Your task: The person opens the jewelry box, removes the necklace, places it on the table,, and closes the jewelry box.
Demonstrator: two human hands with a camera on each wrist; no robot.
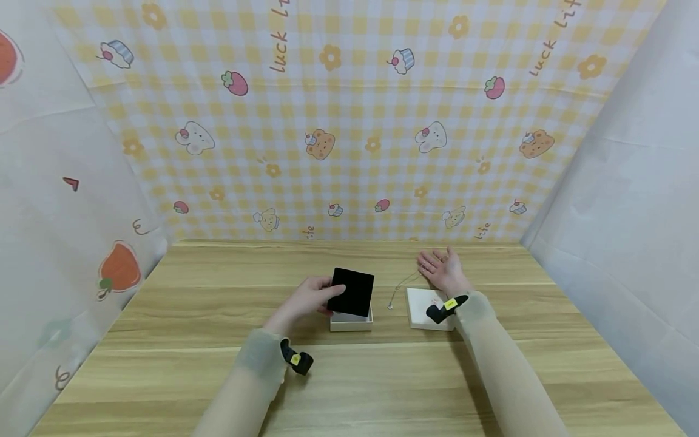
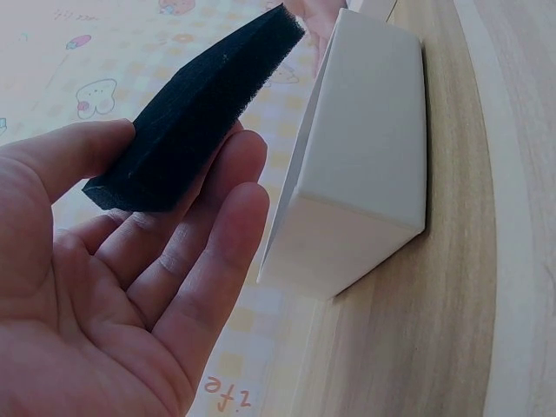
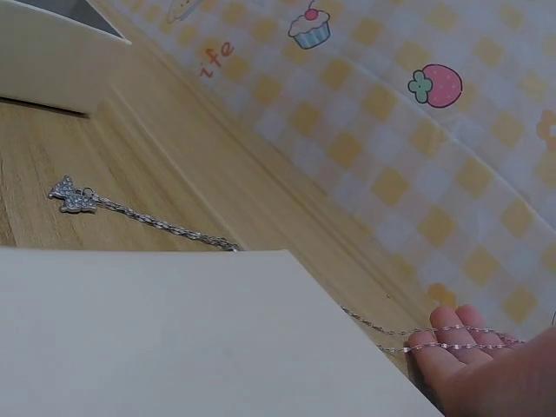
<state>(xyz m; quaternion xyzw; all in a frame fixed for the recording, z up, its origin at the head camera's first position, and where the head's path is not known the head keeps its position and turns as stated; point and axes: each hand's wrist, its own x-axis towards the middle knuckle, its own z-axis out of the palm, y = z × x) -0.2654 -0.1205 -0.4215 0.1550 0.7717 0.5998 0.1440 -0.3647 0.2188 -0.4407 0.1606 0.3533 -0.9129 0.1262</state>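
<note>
Left hand [image 1: 308, 297]: thumb on one face, fingers behind; pinches the black foam pad by its near edge, apparently to leave the broad face uncovered.
Black foam pad [image 1: 352, 292]: held tilted, overlapping the box base in the head view; square slab, velvety face, porous, ragged side.
Box base [image 1: 351, 326]: on the bench [image 1: 349, 370], open side up, probably so its inside can be reached; stiff white card, greyish interior.
Pendant [image 1: 390, 306]: on the bench between base and lid; silvery, stone-studded, bow-like outline.
Necklace chain [image 1: 404, 281]: strands run from pendant to right hand, seemingly drawn out to avoid tangling; fine bright metal links.
Box lid [image 1: 417, 306]: lies flat under the right wrist, likely set aside; white, smooth, squared, small reddish mark.
Right hand [image 1: 445, 273]: palm up, fingers loosely extended; chain drapes across them, ungripped.
</note>
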